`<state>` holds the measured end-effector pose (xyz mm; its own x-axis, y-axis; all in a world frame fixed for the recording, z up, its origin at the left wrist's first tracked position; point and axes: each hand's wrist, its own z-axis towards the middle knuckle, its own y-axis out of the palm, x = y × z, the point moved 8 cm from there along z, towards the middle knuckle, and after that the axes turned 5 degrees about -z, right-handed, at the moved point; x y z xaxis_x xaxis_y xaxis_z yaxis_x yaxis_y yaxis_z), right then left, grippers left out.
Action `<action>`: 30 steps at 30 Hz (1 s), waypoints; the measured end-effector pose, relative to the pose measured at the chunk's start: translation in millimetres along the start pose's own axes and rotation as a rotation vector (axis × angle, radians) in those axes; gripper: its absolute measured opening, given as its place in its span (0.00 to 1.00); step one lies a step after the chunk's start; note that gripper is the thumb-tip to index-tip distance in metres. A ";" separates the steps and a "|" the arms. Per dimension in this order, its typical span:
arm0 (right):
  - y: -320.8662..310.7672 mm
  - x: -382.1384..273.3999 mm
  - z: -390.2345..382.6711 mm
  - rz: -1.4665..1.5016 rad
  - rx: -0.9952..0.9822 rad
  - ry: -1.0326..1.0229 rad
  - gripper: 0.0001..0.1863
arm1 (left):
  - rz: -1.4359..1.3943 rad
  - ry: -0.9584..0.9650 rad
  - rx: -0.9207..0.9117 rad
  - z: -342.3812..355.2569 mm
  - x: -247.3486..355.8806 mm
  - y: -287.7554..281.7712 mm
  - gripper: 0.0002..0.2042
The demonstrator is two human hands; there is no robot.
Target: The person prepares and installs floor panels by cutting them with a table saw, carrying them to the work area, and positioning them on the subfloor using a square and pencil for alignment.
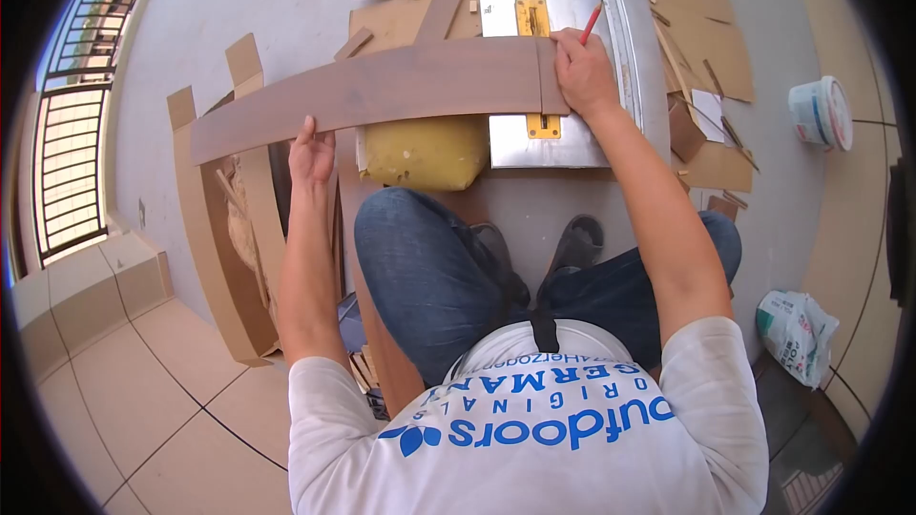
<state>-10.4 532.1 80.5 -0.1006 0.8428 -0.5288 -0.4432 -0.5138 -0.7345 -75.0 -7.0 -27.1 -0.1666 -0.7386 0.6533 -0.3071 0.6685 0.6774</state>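
A long brown plank (382,86) lies across a silver metal plate (506,153) with yellow fittings (531,19); the plate's left part is beside a yellow padded bag (420,157). My left hand (312,153) grips the plank's lower edge toward its left end, fingers curled beneath it. My right hand (584,76) is at the plank's right end, beside a narrow crosswise piece or seam, with fingers closed around a red pencil (592,23) that points up.
Cardboard sheets (706,10) with wood offcuts lie behind and right. An open long carton (205,219) stands left, near a railing (72,172) and tiled step (114,267). A white bucket (816,113) and plastic bag (797,334) sit right. My bent knees are below the plate.
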 end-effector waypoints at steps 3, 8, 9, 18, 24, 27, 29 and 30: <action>-6.7 1.4 0.9 -0.014 -0.010 -0.011 0.11 | -0.014 0.018 0.054 -7.7 -6.7 11.0 0.16; -2.4 -26.7 -17.2 0.030 -0.019 -0.055 0.12 | -0.022 0.102 0.075 -39.4 18.6 -7.0 0.20; -5.8 -28.6 -26.6 0.004 -0.030 -0.092 0.13 | -0.053 0.129 0.083 -48.8 19.4 0.3 0.23; -24.2 -24.1 -85.4 -0.004 -0.139 -0.091 0.18 | -0.268 0.338 0.134 -150.2 91.6 -44.0 0.25; -27.1 -34.0 -104.1 -0.030 -0.267 -0.119 0.38 | -0.373 0.502 0.437 -187.6 115.9 -182.5 0.14; -29.1 -42.1 -116.6 -0.071 -0.283 -0.100 0.41 | -0.475 0.540 0.616 -199.3 119.3 -271.8 0.12; -31.6 -44.1 -123.5 -0.163 -0.283 -0.030 0.39 | -0.561 0.586 0.730 -208.5 119.5 -316.9 0.15; -32.0 -52.7 -127.5 -0.135 -0.344 0.059 0.37 | -0.588 0.612 0.749 -215.1 120.6 -334.6 0.15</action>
<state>122.7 483.7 77.7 -0.0056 0.9011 -0.4336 -0.1227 -0.4310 -0.8940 209.2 -300.9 -102.2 0.6126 -0.6161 0.4952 -0.7043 -0.1412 0.6957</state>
